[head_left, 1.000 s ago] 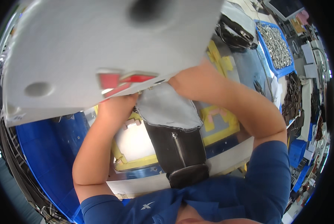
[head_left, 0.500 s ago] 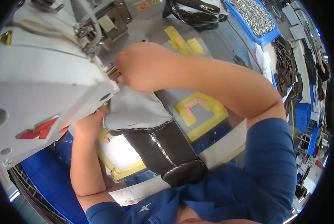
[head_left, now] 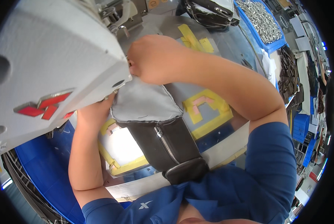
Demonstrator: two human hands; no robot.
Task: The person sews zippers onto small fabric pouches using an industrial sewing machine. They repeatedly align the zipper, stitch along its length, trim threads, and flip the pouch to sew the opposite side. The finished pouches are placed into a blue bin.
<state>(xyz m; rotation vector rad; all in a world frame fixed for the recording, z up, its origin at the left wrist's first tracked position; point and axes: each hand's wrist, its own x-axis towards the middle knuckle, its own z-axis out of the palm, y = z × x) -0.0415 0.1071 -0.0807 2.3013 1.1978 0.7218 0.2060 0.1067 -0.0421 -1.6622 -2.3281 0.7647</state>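
Observation:
A black bag (head_left: 163, 140) lies stretched toward me, its silver zipper (head_left: 167, 145) and small zipped pouch (head_left: 186, 171) near my chest. Its far part shows a grey lining (head_left: 146, 100) with a dark raw edge. My right hand (head_left: 154, 59) is closed at the far end of this lining, beside the sewing machine's head (head_left: 66, 71); its fingertips are mostly hidden. To the left of the lining, my left hand (head_left: 94, 114) reaches under the machine head, which covers its fingers. The stitching spot is out of sight behind the machine head and my right hand.
Yellow tape (head_left: 212, 125) marks the grey worktable on the right, with more tape around a bright white patch (head_left: 124, 147). Another black bag (head_left: 212, 13) lies at the back. A blue bin (head_left: 262, 26) of metal hardware stands back right, near dark strips (head_left: 288, 69).
The whole view has shifted, so the machine head looks larger and the bag sits slightly farther right in the picture. Both hands keep about the same places beside the bag.

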